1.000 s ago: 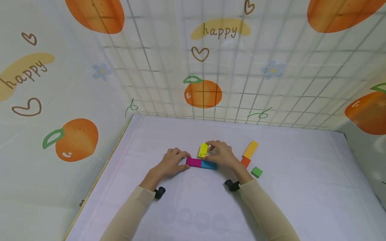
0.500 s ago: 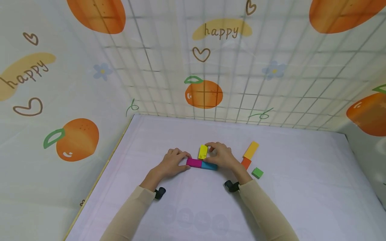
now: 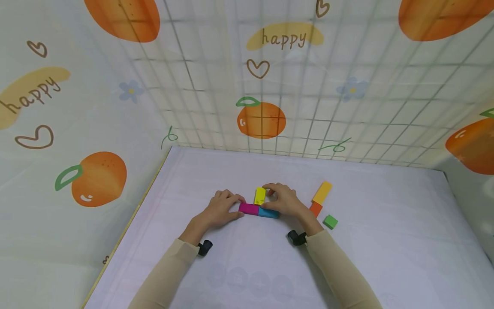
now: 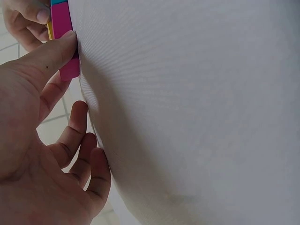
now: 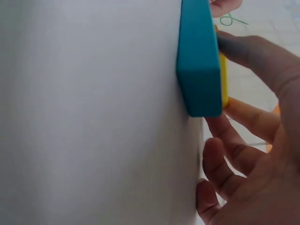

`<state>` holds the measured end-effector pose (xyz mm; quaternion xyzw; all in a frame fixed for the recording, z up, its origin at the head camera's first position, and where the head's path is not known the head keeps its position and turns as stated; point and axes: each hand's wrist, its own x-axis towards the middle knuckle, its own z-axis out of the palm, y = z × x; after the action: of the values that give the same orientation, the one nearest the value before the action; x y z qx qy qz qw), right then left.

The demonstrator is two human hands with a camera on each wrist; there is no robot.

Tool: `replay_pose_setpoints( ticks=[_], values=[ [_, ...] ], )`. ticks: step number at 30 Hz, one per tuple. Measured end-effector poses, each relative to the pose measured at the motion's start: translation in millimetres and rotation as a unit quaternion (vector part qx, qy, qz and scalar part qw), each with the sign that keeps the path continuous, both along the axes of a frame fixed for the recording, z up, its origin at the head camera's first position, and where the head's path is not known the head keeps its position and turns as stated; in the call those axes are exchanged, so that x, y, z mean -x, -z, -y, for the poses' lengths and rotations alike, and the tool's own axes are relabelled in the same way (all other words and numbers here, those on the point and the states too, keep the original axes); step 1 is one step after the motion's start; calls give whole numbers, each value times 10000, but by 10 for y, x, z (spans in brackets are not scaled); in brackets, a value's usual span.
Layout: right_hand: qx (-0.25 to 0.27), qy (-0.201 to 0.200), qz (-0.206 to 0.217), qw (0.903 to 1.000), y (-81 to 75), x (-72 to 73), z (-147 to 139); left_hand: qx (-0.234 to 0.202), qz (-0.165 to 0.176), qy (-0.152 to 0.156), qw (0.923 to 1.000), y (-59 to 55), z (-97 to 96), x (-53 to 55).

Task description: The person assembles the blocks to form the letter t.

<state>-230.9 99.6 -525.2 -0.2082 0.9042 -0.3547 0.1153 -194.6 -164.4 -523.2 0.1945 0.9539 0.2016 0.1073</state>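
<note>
In the head view a magenta block (image 3: 248, 209) and a blue block (image 3: 269, 212) lie end to end in a row. My left hand (image 3: 221, 209) pinches the magenta block's left end between thumb and index finger, which the left wrist view also shows. A yellow block (image 3: 260, 195) stands against the row's far side, near the joint. My right hand (image 3: 284, 200) pinches it between thumb and index finger from the right. Seen from the right wrist, the blue block (image 5: 199, 61) hides most of the yellow block (image 5: 224, 79). The other right fingers curl loosely below.
Right of my right hand lie an orange-yellow block (image 3: 322, 192) and a red-orange block (image 3: 315, 209), touching end to end. A small green block (image 3: 330, 222) sits apart from them. The white table (image 3: 247, 266) meets a printed cloth wall (image 3: 216, 86) at the back.
My right hand has brought the yellow block slightly nearer, up to the row's far side. The left hand keeps its grip on the magenta block.
</note>
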Motion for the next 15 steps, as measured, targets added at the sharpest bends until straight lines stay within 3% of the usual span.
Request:
replay_pose_setpoints(
  ticks=[7,15],
  values=[
    [-120,-71,178,9997,-19,16,-1,21,13,8,10000,-7,-3,5],
    [-137,-158,79,9997,-8,31,-5,35,31,-5,10000,-17,-5,-2]
  ],
)
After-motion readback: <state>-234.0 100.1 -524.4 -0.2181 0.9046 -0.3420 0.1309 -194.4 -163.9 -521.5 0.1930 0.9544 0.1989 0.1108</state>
